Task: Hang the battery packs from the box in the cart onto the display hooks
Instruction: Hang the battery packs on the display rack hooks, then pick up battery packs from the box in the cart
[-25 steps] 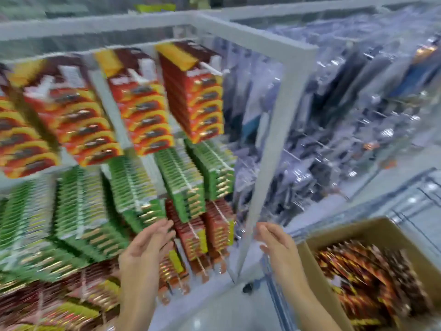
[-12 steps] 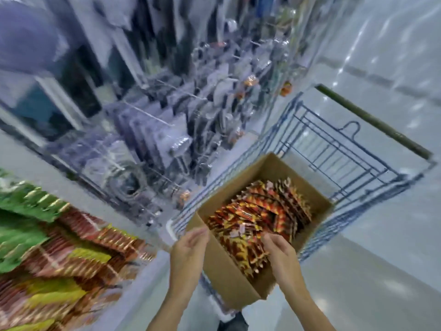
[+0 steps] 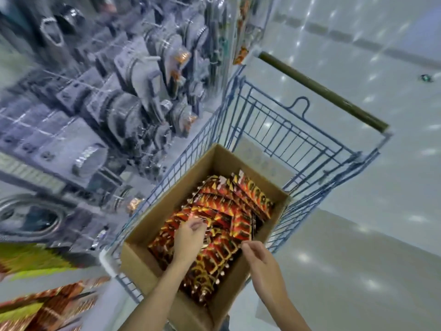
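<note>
Resting left fingers (image 3: 194, 224), curled, on the tops of the battery packs (image 3: 224, 211) near the middle of the box (image 3: 143, 266); touching them, but too blurred for telling whether gripping one. Holding left hand (image 3: 188, 240) knuckles-up over the packs, with the forearm crossing the box's near corner. Holding right fingers (image 3: 247, 246) bunched, thumb tip close to forefinger tip, just above the packs at the box's right edge; not possible telling whether pinching anything. Hovering right hand (image 3: 261, 259) over the box's right wall, with the wrist outside it.

Lying in the open cardboard box: red, orange and yellow packs, overlapping in slanted rows from near end to far end. Sitting at the near end of the blue wire cart (image 3: 274, 130), box reaching almost from the left side to the right side. Showing at the cart's far end: dark handle (image 3: 319, 89). Standing on a pale glossy floor (image 3: 358, 259), cart just beside a display rack (image 3: 133, 75) on the left, carrying grey packaged goods, heavily blurred. Hanging at the lower left corner of the view: more red and green packs (image 3: 45, 304), blurred.
</note>
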